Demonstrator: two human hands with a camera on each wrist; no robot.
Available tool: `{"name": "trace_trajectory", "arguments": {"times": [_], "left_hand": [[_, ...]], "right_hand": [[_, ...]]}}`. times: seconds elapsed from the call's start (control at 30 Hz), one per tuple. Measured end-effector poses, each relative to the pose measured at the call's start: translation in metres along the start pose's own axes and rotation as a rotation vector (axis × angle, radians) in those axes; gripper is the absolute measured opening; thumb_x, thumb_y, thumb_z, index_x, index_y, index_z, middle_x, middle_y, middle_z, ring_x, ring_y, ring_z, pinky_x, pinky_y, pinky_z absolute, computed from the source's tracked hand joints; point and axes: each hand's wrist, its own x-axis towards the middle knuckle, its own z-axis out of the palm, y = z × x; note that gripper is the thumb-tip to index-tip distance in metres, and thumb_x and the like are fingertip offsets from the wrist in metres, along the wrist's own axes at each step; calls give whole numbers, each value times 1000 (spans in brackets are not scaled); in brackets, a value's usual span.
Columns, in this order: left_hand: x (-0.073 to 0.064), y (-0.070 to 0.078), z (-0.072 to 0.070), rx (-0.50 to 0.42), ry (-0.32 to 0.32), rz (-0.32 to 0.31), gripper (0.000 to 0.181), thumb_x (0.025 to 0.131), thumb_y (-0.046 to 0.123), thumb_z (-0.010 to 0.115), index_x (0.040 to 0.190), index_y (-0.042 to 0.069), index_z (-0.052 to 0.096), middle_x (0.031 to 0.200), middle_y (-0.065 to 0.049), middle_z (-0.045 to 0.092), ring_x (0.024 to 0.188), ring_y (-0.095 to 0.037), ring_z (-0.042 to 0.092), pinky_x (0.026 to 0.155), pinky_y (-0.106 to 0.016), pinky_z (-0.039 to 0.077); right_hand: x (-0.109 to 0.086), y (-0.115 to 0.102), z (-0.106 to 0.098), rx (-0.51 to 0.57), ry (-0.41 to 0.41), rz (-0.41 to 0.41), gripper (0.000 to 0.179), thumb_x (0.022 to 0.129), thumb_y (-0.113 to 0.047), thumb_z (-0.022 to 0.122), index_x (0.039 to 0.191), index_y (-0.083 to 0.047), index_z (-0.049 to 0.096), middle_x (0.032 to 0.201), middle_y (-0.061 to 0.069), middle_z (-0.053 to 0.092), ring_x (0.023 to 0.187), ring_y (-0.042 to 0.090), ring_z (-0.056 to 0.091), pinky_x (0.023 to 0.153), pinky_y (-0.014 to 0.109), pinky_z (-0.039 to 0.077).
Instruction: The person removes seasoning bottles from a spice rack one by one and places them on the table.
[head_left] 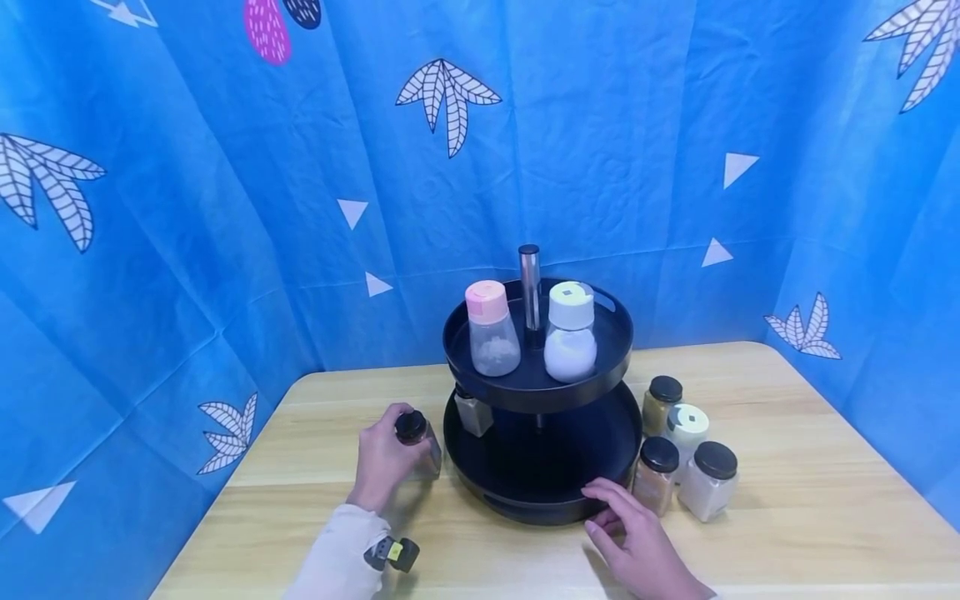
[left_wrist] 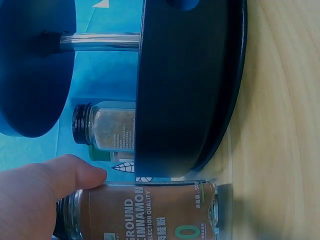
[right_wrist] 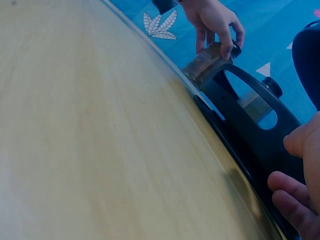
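My left hand point(head_left: 386, 457) grips a ground cinnamon jar point(left_wrist: 165, 212) with a black lid, just left of a black two-tier turntable rack point(head_left: 540, 510). The jar is upright at the tabletop; I cannot tell whether its base touches the wood. On the lower tier, near its left side, stands another black-lidded spice jar point(head_left: 474, 414). My right hand point(head_left: 637, 546) is at the front right rim of the lower tier, its fingers loosely bent and holding nothing. In the right wrist view, its fingertips point(right_wrist: 290, 192) lie close to the tier's wall.
The upper tier carries a pink-capped shaker point(head_left: 495, 342) and a white-capped shaker point(head_left: 572, 346) around a metal post point(head_left: 530, 287). Right of the rack stand several jars, including a black-lidded white one point(head_left: 707, 492). A blue patterned curtain point(head_left: 600, 167) hangs behind the wooden table point(head_left: 810, 500).
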Motion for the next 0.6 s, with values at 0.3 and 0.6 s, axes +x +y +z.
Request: {"name": "trace_trajectory", "arguments": {"times": [0.3, 0.6], "left_hand": [[1, -2, 2, 17, 6, -12, 53, 64, 5, 86, 111, 6, 62, 100, -24, 68, 93, -39, 66, 82, -49, 55], [-2, -3, 3, 18, -12, -9, 52, 64, 3, 86, 111, 5, 62, 101, -25, 68, 95, -40, 65, 83, -50, 53]], "right_hand": [[2, 1, 0, 3, 14, -30, 39, 81, 6, 71, 117, -8, 62, 124, 13, 58, 78, 2, 60, 65, 22, 54], [1, 2, 0, 4, 6, -34, 38, 82, 5, 71, 117, -8, 62, 123, 14, 58, 78, 2, 60, 64, 22, 54]]}}
